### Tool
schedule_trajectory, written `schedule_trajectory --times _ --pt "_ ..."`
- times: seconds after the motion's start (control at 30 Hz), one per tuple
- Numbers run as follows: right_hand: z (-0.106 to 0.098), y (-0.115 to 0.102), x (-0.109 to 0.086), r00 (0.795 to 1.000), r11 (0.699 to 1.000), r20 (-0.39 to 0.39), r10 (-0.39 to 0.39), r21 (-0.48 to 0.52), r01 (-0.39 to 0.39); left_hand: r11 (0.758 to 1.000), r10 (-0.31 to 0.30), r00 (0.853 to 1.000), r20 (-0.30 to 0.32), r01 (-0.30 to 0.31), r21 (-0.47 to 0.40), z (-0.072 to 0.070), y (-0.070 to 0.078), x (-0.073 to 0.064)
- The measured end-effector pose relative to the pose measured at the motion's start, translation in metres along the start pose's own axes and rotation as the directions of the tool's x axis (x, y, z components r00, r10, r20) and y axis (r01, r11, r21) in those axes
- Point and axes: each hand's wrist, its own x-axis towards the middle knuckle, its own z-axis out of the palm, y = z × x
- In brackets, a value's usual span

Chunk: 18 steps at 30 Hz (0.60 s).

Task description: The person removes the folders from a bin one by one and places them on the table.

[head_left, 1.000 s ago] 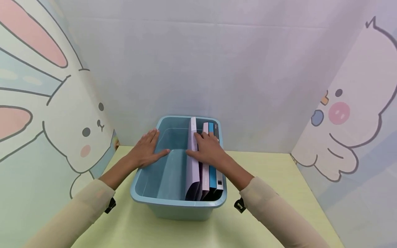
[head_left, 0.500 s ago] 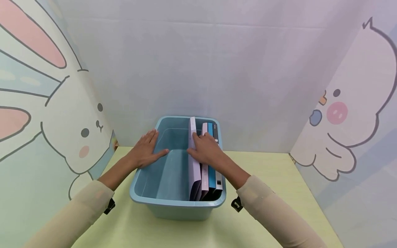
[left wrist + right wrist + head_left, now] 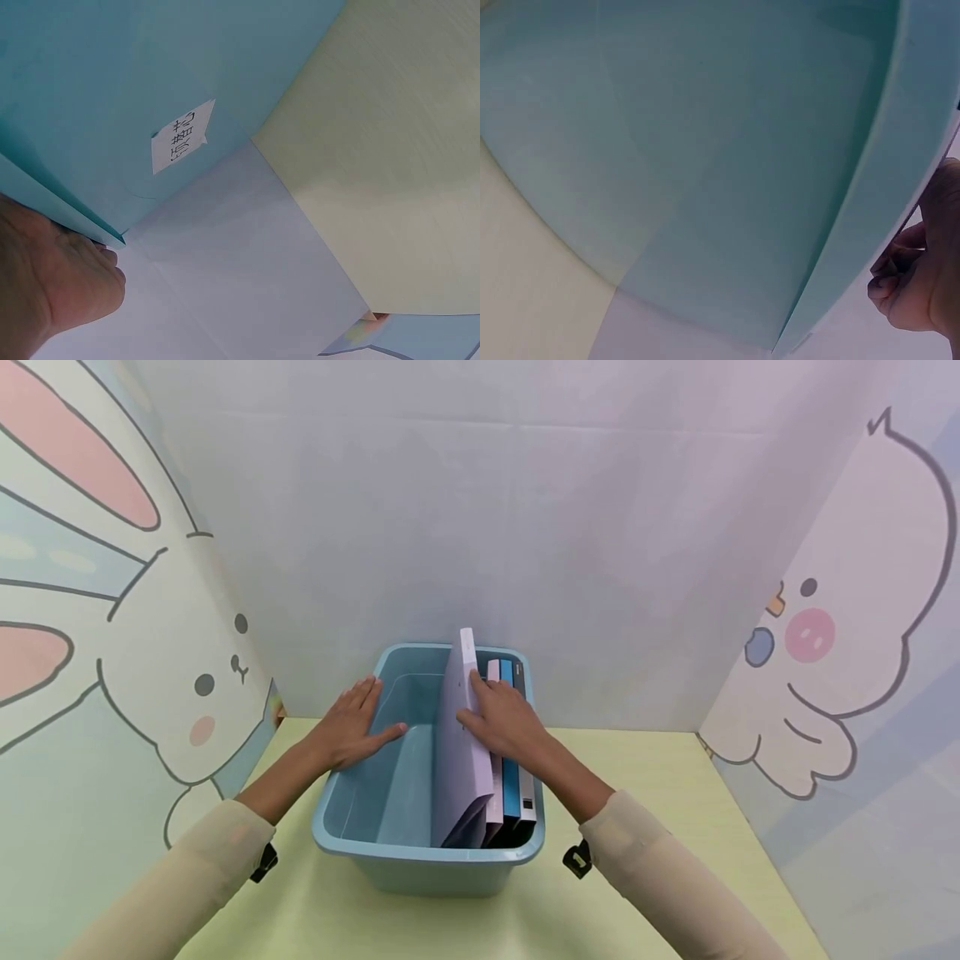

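A blue plastic tub (image 3: 416, 853) stands on the table, with several file folders upright along its right side. My right hand (image 3: 504, 720) pinches the top edge of a lavender file folder (image 3: 459, 760), thumb on its left face and fingers on its right. The folder leans, its upper edge toward the right and its far corner above the rim. Just right of it stand a pink folder (image 3: 495, 802), a blue folder (image 3: 511, 789) and a dark folder with a pale label (image 3: 527, 797). My left hand (image 3: 348, 727) rests on the tub's left rim, fingers straight, thumb reaching inward.
The yellow-green table (image 3: 630, 827) runs around the tub. A pale wall (image 3: 600, 568) rises behind, with a rabbit picture (image 3: 195, 652) at left and a chick picture (image 3: 810, 693) at right. In the left wrist view a handwritten paper label (image 3: 183, 137) sticks to the tub's outer side.
The lavender folder has risen a little, and its lower part has swung left, away from the pink folder. My right hand has kept hold of it. My left hand has stayed on the rim.
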Motion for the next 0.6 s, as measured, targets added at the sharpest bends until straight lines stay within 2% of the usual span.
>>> schedule_trajectory --times 0.27,0.43,0.6 --pt "-0.006 0.004 -0.008 1.000 0.991 -0.016 0.009 0.133 -0.007 1.000 0.000 1.000 -0.001 0.000 0.006 0.002 -0.001 0.000" --pt "-0.006 0.009 -0.011 1.000 0.970 -0.029 -0.001 0.244 0.008 1.000 0.001 1.000 -0.006 -0.001 0.004 0.002 -0.002 0.000" --pt "-0.009 0.012 -0.015 1.000 0.956 -0.026 0.013 0.293 -0.004 1.000 0.000 1.000 -0.009 0.000 0.004 0.003 -0.002 0.001"
